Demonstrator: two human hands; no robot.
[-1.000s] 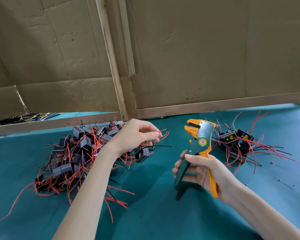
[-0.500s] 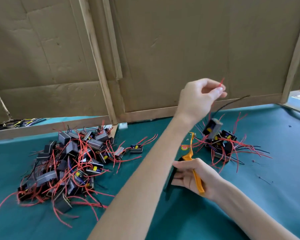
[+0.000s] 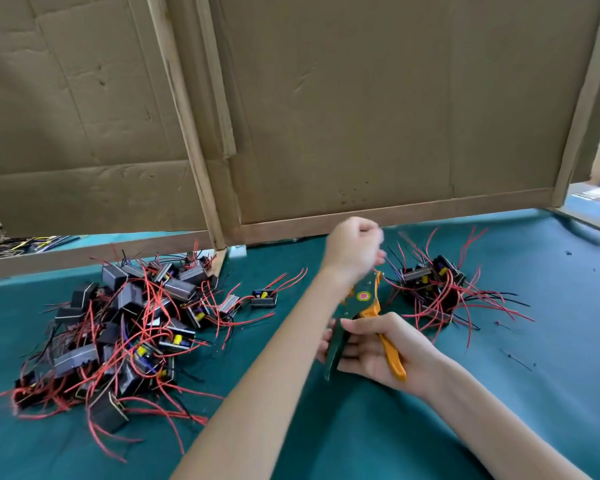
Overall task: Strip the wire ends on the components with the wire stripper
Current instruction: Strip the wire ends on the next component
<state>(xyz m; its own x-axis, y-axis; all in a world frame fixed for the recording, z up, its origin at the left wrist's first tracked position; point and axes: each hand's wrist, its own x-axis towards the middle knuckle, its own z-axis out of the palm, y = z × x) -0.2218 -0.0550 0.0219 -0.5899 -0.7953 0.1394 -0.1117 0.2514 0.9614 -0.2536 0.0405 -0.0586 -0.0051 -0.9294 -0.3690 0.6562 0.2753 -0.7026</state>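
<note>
head view: right hand [image 3: 381, 351] holds the wire stripper [image 3: 362, 299] low over the desk [image 3: 326, 438], fingers wrapped round its green and orange handles, tool head pointing away. left hand [image 3: 354, 249] is raised just beside the small heap of components [image 3: 430, 289], fingers curled. it is blurred, so cannot tell if a wire is pinched. large heap of components [image 3: 129, 323] lies well apart on the left. judgement: between pieces. next move calls for a fresh unit, one wire end fed into the tool head, then a squeeze.
</note>
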